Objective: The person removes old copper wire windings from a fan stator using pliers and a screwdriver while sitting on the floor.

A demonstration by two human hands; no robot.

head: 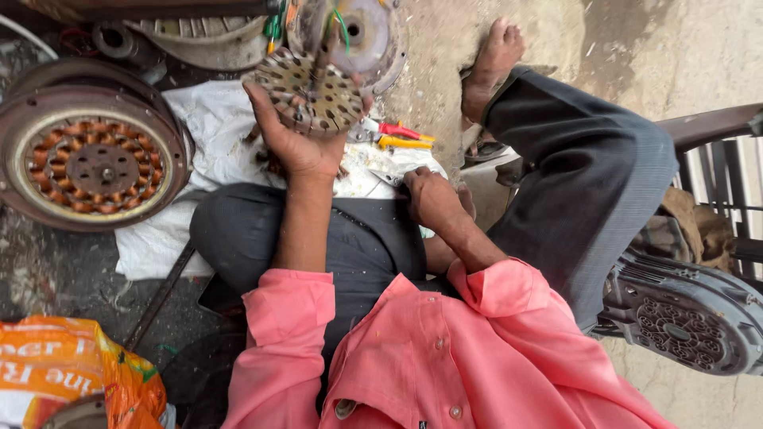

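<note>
Left hand (298, 135): raised, palm up, fingers closed around the rim of a round, perforated metal rotor core (311, 94), which was held tilted above the white cloth (211, 127).

Right hand (429, 195): lowered against the lap beside the cloth; curled loosely, though whether it held anything could not be told, as the fingertips were hidden.

Nearby: red-handled and yellow-handled pliers (403, 137) lay on the cloth just beyond the right hand. A large round motor housing with copper windings (91, 163) sat on the ground to the left. An orange plastic bag (75, 373) lay at lower left.
</note>
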